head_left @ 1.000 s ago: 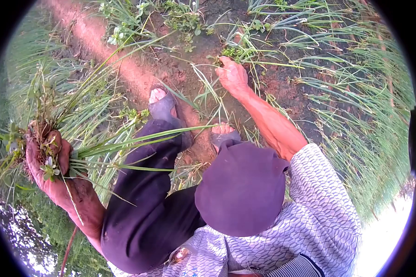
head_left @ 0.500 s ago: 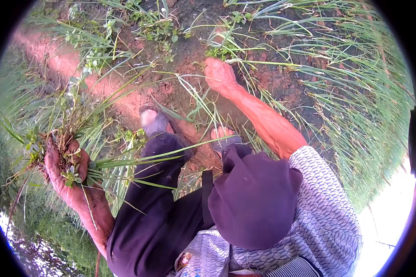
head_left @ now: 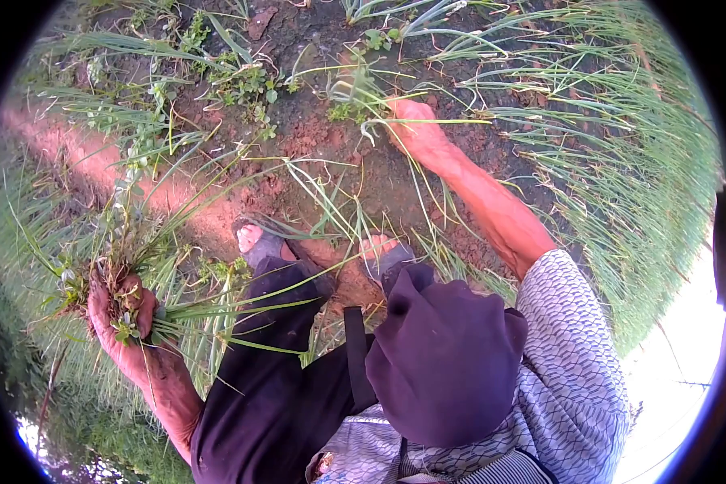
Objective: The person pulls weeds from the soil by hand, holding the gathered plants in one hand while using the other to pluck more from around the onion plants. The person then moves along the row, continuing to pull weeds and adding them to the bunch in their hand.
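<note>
At the left, my left hand (head_left: 141, 343) is wrapped round a bundle of pulled plants (head_left: 125, 298) with roots, small leaves and long green blades. My right hand (head_left: 415, 129) reaches out over the soil at upper centre, its fingers curled in among onion-like green leaves and beside a small bright green weed (head_left: 345, 111). What its fingertips hold, if anything, is hidden by leaves and blur. Thin long leaves (head_left: 327, 194) lie bent over the soil between my two hands.
My sandalled feet (head_left: 258, 242) stand on reddish soil (head_left: 298, 141) below the right hand. Dense rows of green blades (head_left: 621, 161) fill the right side. Leafy weeds (head_left: 254, 85) grow at upper left. A dark cloth-covered shape (head_left: 448, 363) is at lower centre.
My right hand has moved a little to the right, and the view has shifted slightly. My left hand still holds the bundle and appears a little lower in view.
</note>
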Available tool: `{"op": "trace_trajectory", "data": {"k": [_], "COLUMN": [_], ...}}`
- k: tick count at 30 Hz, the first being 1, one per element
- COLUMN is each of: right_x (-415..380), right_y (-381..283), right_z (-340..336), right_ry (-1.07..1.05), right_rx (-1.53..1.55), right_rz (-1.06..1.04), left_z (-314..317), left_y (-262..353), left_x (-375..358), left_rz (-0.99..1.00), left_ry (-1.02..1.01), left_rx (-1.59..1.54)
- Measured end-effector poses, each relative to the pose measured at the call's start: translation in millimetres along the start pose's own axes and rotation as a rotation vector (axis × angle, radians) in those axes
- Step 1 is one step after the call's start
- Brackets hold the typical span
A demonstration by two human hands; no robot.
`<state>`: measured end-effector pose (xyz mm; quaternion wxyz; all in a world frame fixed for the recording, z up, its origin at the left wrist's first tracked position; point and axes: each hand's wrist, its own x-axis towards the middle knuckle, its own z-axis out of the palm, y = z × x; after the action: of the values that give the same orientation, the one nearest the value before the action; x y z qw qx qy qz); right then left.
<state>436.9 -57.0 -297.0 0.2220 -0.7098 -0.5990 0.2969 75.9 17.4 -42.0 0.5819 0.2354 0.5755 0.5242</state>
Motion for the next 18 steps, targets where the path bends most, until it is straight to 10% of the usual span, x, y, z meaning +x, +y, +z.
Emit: {"op": "trace_trajectory", "data": {"k": [4, 18], "right_x": [-0.9, 18.0], "right_y": [-14.9, 3.9], "right_z": [8.1, 25.1], "right_ry": [0.32, 0.401], "right_rx": [0.037, -0.101], "right_rz": [-0.049, 0.018], "left_z": [-8.6, -9.6], "left_y": [0.4, -5.2], "left_x": [-6.6, -12.9], "left_rz": [0.001, 0.008], "left_ry": [-0.063, 0.038], "left_rx": [-0.024, -0.015]}}
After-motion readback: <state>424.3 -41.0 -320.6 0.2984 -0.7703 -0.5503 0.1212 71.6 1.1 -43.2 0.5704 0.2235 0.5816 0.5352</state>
